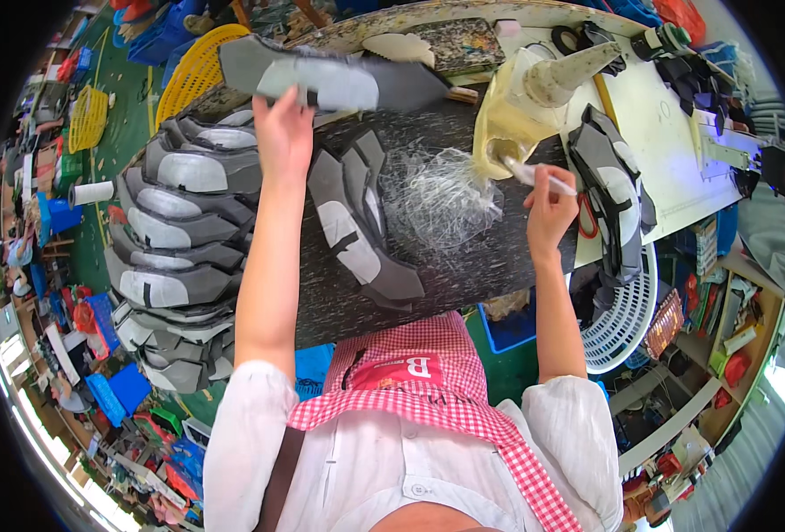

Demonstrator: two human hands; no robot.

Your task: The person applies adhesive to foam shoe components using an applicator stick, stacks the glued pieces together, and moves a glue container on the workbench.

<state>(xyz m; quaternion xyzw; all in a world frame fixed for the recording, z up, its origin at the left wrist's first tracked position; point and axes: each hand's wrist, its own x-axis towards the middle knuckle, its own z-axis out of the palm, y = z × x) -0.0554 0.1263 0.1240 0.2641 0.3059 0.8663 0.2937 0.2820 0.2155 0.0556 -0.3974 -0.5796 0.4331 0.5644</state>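
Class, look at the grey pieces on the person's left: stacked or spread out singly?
Stacked: the grey pieces overlap in layered rows beside the left hand.

On the table [463, 266], a stack of cut pieces [175, 239] lies at the left, a smaller pile [357, 226] in the middle with glue strands [437, 199] just to its right, the glue pot [512, 115] behind those, and another stack [614, 191] at the right edge.

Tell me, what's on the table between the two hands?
In the head view, a small fan of grey shoe pieces and a patch of whitish, stringy glue smears lie on the dark table, between the left hand and right hand.
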